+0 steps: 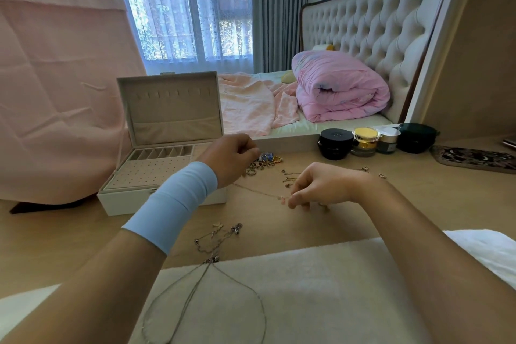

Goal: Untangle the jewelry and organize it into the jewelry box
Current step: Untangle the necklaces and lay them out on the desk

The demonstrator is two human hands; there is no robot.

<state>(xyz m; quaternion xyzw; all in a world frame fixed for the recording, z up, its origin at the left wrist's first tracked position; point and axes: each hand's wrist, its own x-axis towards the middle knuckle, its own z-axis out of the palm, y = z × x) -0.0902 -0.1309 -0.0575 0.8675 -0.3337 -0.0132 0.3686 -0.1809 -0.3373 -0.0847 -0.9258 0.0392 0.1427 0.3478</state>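
Nearest, silver chains trail off the table onto a white towel. Beyond, the right hand pinches a thin gold chain that runs left under the left hand. Its fingers are curled, on what I can't tell. A heap of rings lies past them, and the jewelry box stands open at far left.
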